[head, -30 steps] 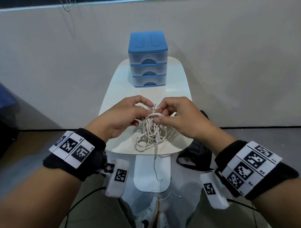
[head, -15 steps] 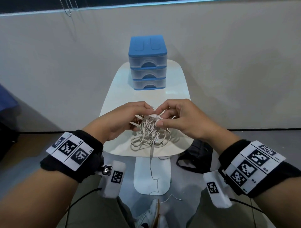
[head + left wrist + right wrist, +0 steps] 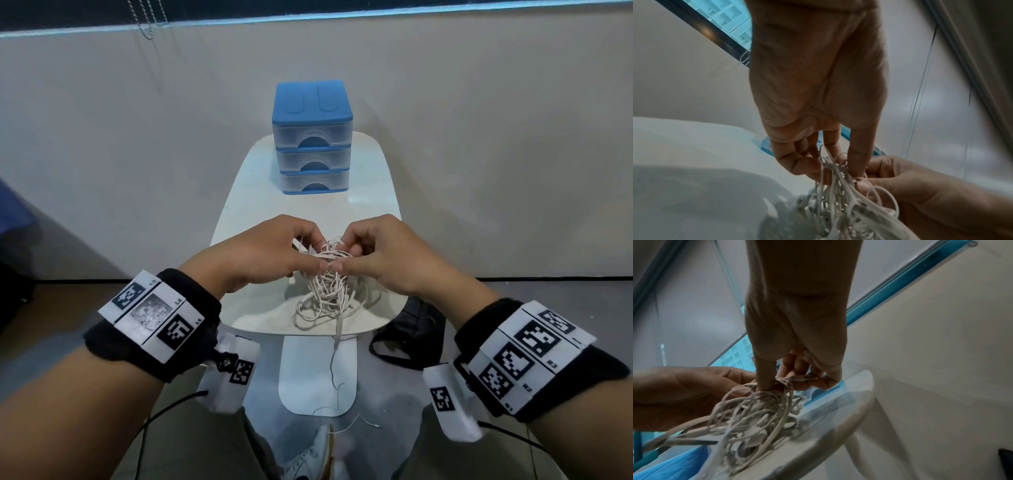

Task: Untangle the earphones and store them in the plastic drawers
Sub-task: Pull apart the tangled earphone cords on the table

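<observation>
A tangled clump of white earphones (image 3: 327, 291) hangs between both hands over the near end of the small white table (image 3: 260, 205), its lower loops lying on the tabletop. My left hand (image 3: 263, 253) pinches cords at the clump's top left (image 3: 830, 177). My right hand (image 3: 380, 253) pinches the top right, and in the right wrist view a metal jack plug (image 3: 801, 378) lies between its fingers. One loose cord (image 3: 334, 370) dangles past the table's front edge toward the floor. The blue plastic drawers (image 3: 312, 137), three closed drawers stacked, stand at the table's far end.
A black bag (image 3: 407, 332) lies on the floor right of the table's pedestal base (image 3: 317, 377). My legs and a white shoe (image 3: 308, 455) are below the hands. A plain wall runs behind the table, with a bead chain (image 3: 147, 20) hanging at top left.
Both hands have stayed on the clump, shifting their pinches at its top while the thumbs came together. The clump sank slightly onto the table. The head view dropped a little.
</observation>
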The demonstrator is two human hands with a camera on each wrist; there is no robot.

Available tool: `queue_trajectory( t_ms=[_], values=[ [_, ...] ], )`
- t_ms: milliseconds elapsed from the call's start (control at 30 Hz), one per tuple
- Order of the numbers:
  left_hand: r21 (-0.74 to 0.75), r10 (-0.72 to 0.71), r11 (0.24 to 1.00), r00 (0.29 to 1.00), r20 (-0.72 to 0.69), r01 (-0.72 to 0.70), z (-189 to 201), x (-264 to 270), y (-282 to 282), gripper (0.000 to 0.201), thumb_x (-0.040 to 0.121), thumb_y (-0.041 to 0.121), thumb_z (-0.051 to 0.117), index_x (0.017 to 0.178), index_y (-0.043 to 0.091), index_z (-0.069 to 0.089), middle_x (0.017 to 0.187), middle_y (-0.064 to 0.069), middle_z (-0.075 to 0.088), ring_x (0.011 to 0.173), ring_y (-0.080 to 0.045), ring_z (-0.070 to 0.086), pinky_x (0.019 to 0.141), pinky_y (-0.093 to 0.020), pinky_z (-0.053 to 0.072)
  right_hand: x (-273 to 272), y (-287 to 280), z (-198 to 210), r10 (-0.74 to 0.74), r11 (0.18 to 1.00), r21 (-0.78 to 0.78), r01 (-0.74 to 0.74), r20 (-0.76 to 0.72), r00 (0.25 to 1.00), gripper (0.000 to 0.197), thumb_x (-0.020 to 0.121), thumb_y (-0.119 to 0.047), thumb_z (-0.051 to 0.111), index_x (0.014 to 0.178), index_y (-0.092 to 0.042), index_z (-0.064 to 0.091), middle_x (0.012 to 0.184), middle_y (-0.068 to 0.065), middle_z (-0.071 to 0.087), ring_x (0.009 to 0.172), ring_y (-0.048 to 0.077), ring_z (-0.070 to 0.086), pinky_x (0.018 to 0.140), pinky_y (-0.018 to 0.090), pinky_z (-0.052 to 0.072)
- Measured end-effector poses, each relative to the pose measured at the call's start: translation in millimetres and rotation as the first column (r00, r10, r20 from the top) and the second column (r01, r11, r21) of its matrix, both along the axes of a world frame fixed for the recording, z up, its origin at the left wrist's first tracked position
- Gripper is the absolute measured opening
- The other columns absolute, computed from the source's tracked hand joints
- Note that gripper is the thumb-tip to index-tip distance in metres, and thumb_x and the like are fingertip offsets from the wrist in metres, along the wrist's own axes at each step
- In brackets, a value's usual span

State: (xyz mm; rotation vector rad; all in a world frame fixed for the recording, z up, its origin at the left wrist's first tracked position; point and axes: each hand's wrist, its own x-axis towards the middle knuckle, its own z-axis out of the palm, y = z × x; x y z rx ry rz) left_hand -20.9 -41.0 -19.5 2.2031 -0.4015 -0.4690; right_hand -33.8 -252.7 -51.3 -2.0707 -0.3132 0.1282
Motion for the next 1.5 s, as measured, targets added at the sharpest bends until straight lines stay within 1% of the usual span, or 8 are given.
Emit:
queue_trajectory(
  t_ms=[133, 300, 400, 533, 833, 1000, 1333, 1500],
  values=[
    [-0.055, 0.02, 0.998, 1.0, 0.016, -0.019, 1, -1, 0, 0.013, 0.084, 0.01, 0.083, 0.092, 0.014, 0.074, 0.08, 0.004, 0.069, 0.067, -0.008, 0.059, 0.067, -0.027, 0.046, -8, 4, 9, -0.043, 0.991, -0.116, 0.06, 0.143, 0.989, 0.018, 0.075, -0.008, 0.082, 0.074, -0.017, 0.066, 0.067, 0.003, 0.063, 0.06, 0.009, 0.052, 0.064, 0.03, 0.044],
    [-0.183, 0.051, 0.983, 0.993, 0.111, -0.03, -9, -11, 10, 0.02, 0.08, 0.005, 0.085, 0.089, 0.019, 0.075, 0.081, -0.006, 0.072, 0.073, -0.019, 0.056, 0.074, -0.033, 0.046, -12, 0, 16, 0.061, 0.997, 0.054, -0.057, -0.083, 0.995, 0.016, 0.093, -0.015, 0.067, 0.084, -0.002, 0.068, 0.067, 0.002, 0.06, 0.064, 0.004, 0.052, 0.061, 0.013, 0.042],
    [-0.249, 0.078, 0.968, 0.984, 0.162, -0.036, -16, -18, 11, 0.023, 0.08, -0.005, 0.081, 0.09, 0.014, 0.075, 0.084, -0.006, 0.074, 0.072, -0.023, 0.059, 0.075, -0.032, 0.05, -7, 5, 11, -0.04, 0.999, -0.026, 0.039, -0.06, 0.997, 0.007, 0.092, -0.017, 0.07, 0.086, -0.013, 0.073, 0.069, 0.005, 0.073, 0.062, 0.013, 0.059, 0.067, 0.025, 0.047],
    [-0.291, 0.085, 0.956, 0.98, 0.181, -0.029, -18, -15, 12, 0.028, 0.078, -0.007, 0.078, 0.089, 0.019, 0.077, 0.096, -0.022, 0.073, 0.085, -0.047, 0.063, 0.086, -0.056, 0.054, -3, 11, 12, 0.033, 0.997, -0.065, -0.04, -0.109, 0.994, 0.008, 0.084, -0.017, 0.08, 0.091, -0.017, 0.077, 0.065, 0.009, 0.07, 0.061, 0.015, 0.058, 0.068, 0.029, 0.047],
    [-0.456, 0.098, 0.889, 0.99, 0.102, -0.041, -26, -18, 11, 0.039, 0.079, -0.022, 0.07, 0.104, 0.007, 0.067, 0.106, -0.013, 0.072, 0.095, -0.022, 0.069, 0.095, -0.041, 0.057, -7, 11, 9, -0.01, 0.99, -0.142, 0.008, -0.015, 1.0, 0.01, 0.078, -0.006, 0.075, 0.082, -0.015, 0.073, 0.068, -0.007, 0.065, 0.06, 0.006, 0.053, 0.065, 0.025, 0.046],
    [-0.604, 0.143, 0.779, 0.985, -0.094, -0.171, -26, -22, 5, 0.029, 0.091, 0.014, 0.059, 0.119, 0.014, 0.063, 0.103, -0.004, 0.068, 0.09, -0.017, 0.065, 0.079, -0.028, 0.053, -6, 10, 7, -0.118, 0.991, -0.047, 0.123, 0.094, 0.989, 0.009, 0.08, -0.009, 0.077, 0.076, -0.014, 0.071, 0.075, 0.005, 0.073, 0.067, 0.015, 0.062, 0.074, 0.038, 0.055],
    [-0.479, 0.209, 0.858, 0.978, -0.005, -0.186, -29, -24, 1, 0.051, 0.084, -0.01, 0.075, 0.122, 0.024, 0.068, 0.097, -0.004, 0.06, 0.08, -0.014, 0.064, 0.086, -0.035, 0.058, -6, -13, 17, -0.099, 0.993, -0.054, 0.103, 0.066, 0.993, 0.018, 0.092, -0.004, 0.067, 0.089, -0.019, 0.077, 0.061, -0.02, 0.063, 0.057, -0.002, 0.05, 0.056, 0.009, 0.036],
    [-0.462, 0.226, 0.866, 0.974, 0.02, -0.191, -27, -26, 2, 0.051, 0.085, -0.009, 0.076, 0.122, 0.026, 0.068, 0.099, -0.006, 0.06, 0.079, -0.016, 0.063, 0.09, -0.042, 0.059, -12, -14, 28, -0.025, 0.999, -0.035, 0.028, 0.082, 0.996, 0.009, 0.094, -0.015, 0.072, 0.085, -0.017, 0.074, 0.066, -0.014, 0.064, 0.066, 0.009, 0.051, 0.064, 0.016, 0.042]
  ],
)
